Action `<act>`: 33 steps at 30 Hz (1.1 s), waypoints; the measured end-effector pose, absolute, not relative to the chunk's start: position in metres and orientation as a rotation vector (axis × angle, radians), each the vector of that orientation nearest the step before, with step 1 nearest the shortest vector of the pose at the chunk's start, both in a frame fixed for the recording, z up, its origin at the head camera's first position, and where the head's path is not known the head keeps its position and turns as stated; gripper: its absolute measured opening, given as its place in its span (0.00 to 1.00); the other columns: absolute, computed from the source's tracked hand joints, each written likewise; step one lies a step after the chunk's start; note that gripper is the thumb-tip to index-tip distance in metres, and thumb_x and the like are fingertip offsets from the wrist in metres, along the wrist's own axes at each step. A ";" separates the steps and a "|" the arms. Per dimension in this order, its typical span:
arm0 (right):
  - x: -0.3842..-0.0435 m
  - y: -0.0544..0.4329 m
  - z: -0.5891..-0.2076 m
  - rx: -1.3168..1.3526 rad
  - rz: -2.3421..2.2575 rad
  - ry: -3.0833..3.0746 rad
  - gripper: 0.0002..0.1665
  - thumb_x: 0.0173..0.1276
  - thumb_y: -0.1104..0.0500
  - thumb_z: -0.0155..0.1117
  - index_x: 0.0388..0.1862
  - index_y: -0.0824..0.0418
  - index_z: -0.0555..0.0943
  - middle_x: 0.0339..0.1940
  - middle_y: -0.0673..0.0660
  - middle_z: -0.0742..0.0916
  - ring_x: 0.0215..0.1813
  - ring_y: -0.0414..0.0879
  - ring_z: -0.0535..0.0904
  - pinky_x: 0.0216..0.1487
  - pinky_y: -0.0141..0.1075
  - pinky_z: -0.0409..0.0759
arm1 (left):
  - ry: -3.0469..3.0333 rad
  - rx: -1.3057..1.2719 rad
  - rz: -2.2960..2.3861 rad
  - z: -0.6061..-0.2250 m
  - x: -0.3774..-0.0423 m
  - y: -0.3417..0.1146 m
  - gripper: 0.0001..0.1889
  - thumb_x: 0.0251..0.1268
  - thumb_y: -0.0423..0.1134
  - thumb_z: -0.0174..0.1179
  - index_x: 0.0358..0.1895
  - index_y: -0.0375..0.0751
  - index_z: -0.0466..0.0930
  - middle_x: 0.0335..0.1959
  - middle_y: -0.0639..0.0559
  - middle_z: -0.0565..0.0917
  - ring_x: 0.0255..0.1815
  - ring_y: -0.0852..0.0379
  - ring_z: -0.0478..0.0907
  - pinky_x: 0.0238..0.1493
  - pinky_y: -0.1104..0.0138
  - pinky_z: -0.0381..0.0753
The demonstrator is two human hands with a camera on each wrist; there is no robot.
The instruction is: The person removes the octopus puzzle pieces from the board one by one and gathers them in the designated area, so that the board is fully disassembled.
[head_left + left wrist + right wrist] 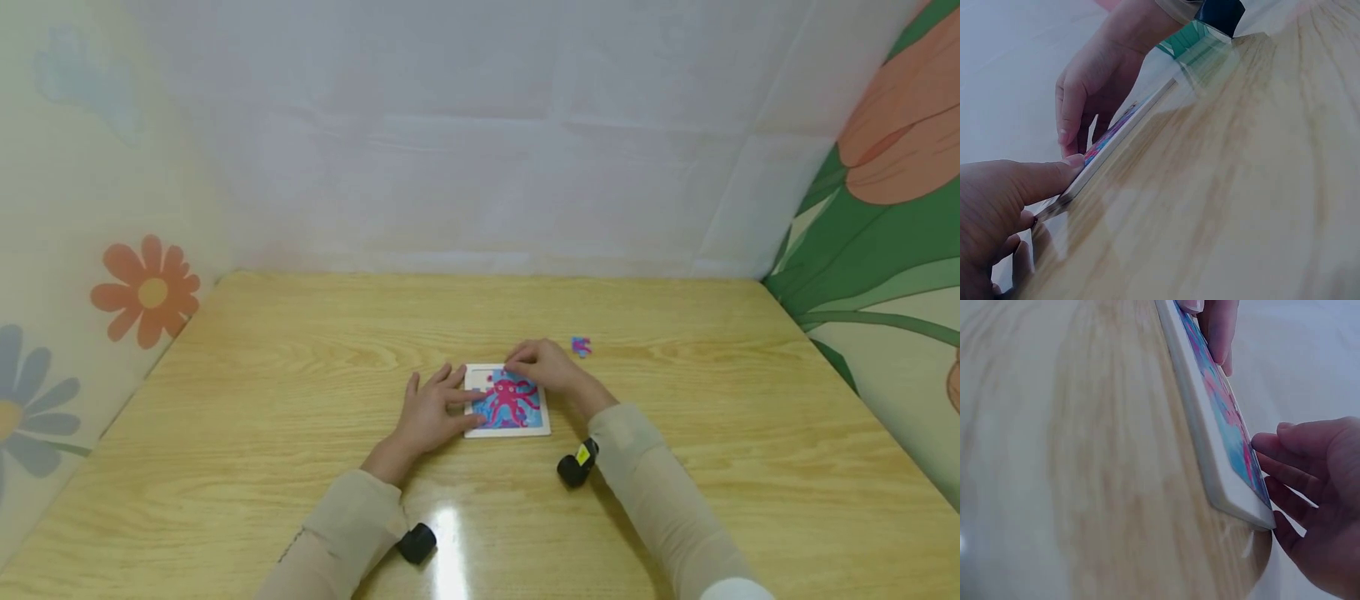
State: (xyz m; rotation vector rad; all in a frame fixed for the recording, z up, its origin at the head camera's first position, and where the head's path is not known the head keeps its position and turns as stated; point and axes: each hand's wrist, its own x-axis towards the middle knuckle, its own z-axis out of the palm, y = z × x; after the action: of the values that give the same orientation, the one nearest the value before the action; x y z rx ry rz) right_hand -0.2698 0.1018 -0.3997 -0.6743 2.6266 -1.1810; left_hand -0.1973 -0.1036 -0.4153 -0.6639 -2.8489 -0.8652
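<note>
A square jigsaw puzzle (512, 408) with a pink octopus on blue lies in a white frame (510, 432) on the table. Bare backing shows at its upper left. My left hand (433, 414) rests on the frame's left side with fingers spread; its thumb (1054, 178) touches the near-left part. At the top edge is my right hand (551, 367), thumb and index fingertips close together over the puzzle. Whether a piece is pinched between them is hidden. A loose pink-and-blue puzzle piece (581, 347) lies beyond the right hand.
The wooden table (300, 400) runs back to a white cloth backdrop (480, 167). Walls painted with flowers stand at left and right. A black wrist camera (417, 544) hangs by the left sleeve, and another black camera (576, 468) by the right.
</note>
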 end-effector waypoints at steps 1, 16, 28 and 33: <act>-0.270 0.102 -0.400 -0.687 -1.185 2.626 0.09 0.59 0.60 0.58 0.32 0.63 0.83 0.38 0.53 0.81 0.43 0.46 0.74 0.48 0.36 0.69 | -2.850 -0.662 -0.866 -0.416 -0.197 -0.104 0.20 0.46 0.54 0.61 0.43 0.52 0.81 0.59 0.42 0.64 0.62 0.42 0.53 0.54 0.41 0.36; -0.270 0.101 -0.402 -0.770 -1.189 2.640 0.10 0.59 0.61 0.58 0.33 0.65 0.83 0.37 0.55 0.81 0.43 0.46 0.74 0.46 0.35 0.70 | -2.869 -0.648 -0.866 -0.415 -0.197 -0.104 0.20 0.46 0.54 0.61 0.44 0.52 0.80 0.59 0.43 0.63 0.62 0.43 0.52 0.54 0.41 0.36; -0.266 0.096 -0.396 -0.713 -1.162 2.631 0.08 0.60 0.62 0.56 0.33 0.64 0.81 0.36 0.52 0.80 0.41 0.45 0.73 0.44 0.34 0.70 | -2.870 -0.657 -0.851 -0.415 -0.197 -0.104 0.20 0.46 0.55 0.60 0.44 0.53 0.80 0.59 0.43 0.63 0.62 0.43 0.52 0.54 0.41 0.36; -0.266 0.096 -0.397 -0.694 -1.160 2.616 0.07 0.61 0.63 0.56 0.33 0.64 0.80 0.35 0.52 0.79 0.39 0.44 0.72 0.43 0.33 0.70 | -2.869 -0.662 -0.849 -0.417 -0.198 -0.104 0.20 0.47 0.55 0.60 0.44 0.53 0.80 0.60 0.43 0.63 0.62 0.43 0.52 0.54 0.41 0.36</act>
State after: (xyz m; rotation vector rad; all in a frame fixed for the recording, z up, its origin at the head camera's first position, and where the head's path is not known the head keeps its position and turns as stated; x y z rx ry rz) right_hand -0.2662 0.0964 -0.3967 -0.6945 2.6161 -1.1600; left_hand -0.1981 -0.1036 -0.4165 -0.6616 -2.8687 -0.8488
